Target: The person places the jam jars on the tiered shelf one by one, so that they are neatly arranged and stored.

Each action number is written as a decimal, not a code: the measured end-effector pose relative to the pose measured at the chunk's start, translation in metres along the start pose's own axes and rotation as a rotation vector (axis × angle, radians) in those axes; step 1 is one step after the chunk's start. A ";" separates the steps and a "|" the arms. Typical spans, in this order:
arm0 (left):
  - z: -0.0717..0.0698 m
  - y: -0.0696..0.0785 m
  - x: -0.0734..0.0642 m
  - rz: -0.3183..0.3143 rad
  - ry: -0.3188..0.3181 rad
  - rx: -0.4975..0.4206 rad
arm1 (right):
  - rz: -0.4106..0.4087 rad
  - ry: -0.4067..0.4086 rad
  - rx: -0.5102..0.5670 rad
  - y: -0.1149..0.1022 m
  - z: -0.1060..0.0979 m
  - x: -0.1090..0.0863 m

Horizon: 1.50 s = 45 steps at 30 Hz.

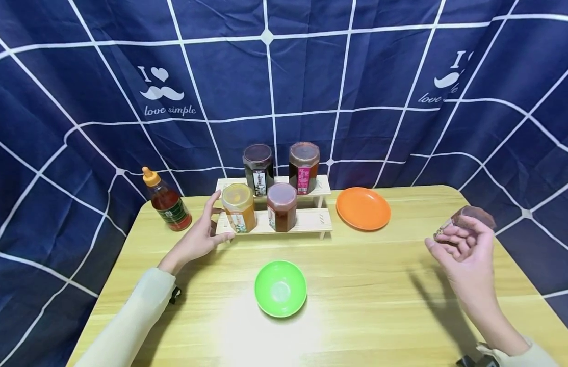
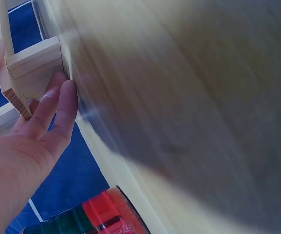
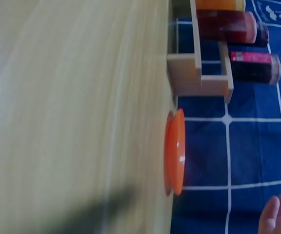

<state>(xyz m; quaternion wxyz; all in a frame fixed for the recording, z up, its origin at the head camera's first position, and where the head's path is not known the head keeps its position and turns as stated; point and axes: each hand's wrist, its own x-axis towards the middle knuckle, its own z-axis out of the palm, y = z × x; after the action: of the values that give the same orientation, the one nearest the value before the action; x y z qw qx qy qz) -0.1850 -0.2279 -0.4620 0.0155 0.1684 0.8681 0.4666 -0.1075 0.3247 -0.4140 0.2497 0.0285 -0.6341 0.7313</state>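
Observation:
My left hand point(image 1: 199, 235) grips the left end of a two-step wooden rack point(image 1: 311, 218). In the left wrist view its fingers lie against the rack's leg point(image 2: 38, 56), with the thumb on the other side of the board. On the lower step stand a yellow jar point(image 1: 239, 209) and a red-brown jar point(image 1: 282, 208). The upper step holds a dark jar point(image 1: 258, 165) and a pink-labelled jar point(image 1: 304, 168). My right hand point(image 1: 467, 270) is raised at the right, fingers loosely curled, holding nothing visible. Partly hidden behind it is another brown-topped jar point(image 1: 479, 215).
A squeeze bottle point(image 1: 170, 208) of red sauce with an orange cap stands left of the rack, close to my left hand. An orange plate point(image 1: 363, 208) lies to the rack's right. In front sits a green bowl point(image 1: 280, 288). Blue cloth point(image 1: 302, 81) hangs behind the table.

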 end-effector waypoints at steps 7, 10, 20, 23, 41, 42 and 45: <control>-0.001 0.000 0.000 0.005 0.000 0.003 | 0.024 0.217 -0.176 0.008 -0.022 0.005; -0.001 0.000 0.000 0.000 0.000 0.006 | 0.043 0.276 -0.356 0.012 -0.033 0.007; -0.001 -0.003 -0.002 0.015 0.015 0.010 | 0.170 0.362 -0.703 0.029 -0.053 0.024; -0.001 -0.002 -0.003 0.011 0.014 0.005 | 0.191 0.361 -0.706 0.035 -0.054 0.028; 0.000 -0.003 0.001 0.018 -0.002 0.009 | 0.213 0.437 -0.570 0.067 -0.050 0.058; 0.000 -0.003 0.000 0.020 -0.003 0.007 | 0.200 0.441 -0.575 0.069 -0.051 0.059; 0.000 -0.002 0.001 0.022 -0.003 0.001 | 0.180 0.455 -0.592 0.072 -0.054 0.062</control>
<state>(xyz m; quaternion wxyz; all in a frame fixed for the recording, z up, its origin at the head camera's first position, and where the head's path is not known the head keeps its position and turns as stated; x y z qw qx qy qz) -0.1860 -0.2284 -0.4638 0.0116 0.1788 0.8665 0.4659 -0.1758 0.3903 -0.4684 0.3162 -0.2638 -0.7461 0.5233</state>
